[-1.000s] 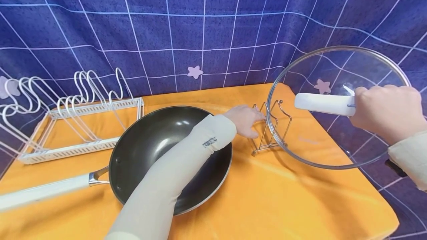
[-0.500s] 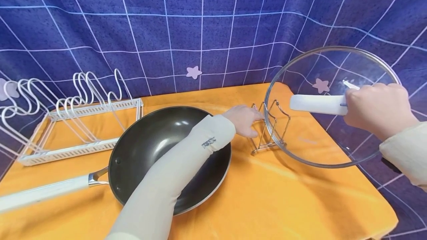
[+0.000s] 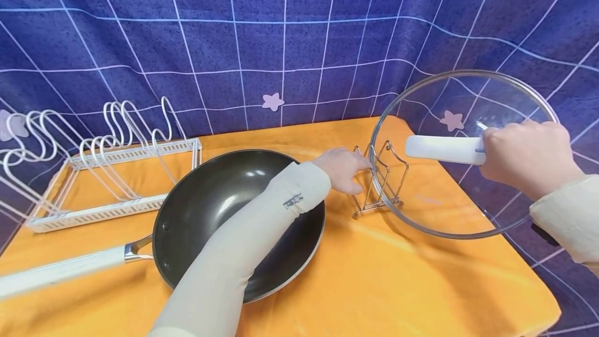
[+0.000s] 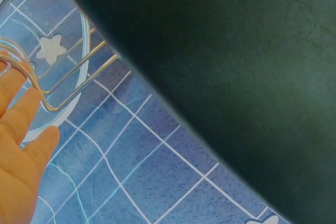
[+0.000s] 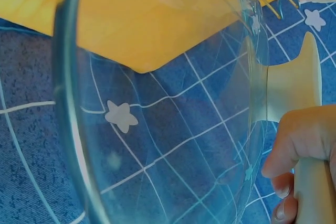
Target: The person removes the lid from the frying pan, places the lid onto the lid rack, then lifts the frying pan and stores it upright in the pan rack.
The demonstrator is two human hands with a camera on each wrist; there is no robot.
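Sleeve (image 3: 262, 222): a small grey mark, too small to read.
Glass lid (image 3: 435, 202): faint print, not legible.

You have a dark wok (image 3: 234, 207) with a white handle (image 3: 61, 269) on the orange cloth (image 3: 398, 285). A white wire rack (image 3: 107, 170) stands behind it to the left, before the blue checked backdrop (image 3: 281, 40).

A dark blue cloth backdrop (image 3: 281, 30) with white grid lines and pale stars hangs behind the orange-covered tabletop (image 3: 383, 285).
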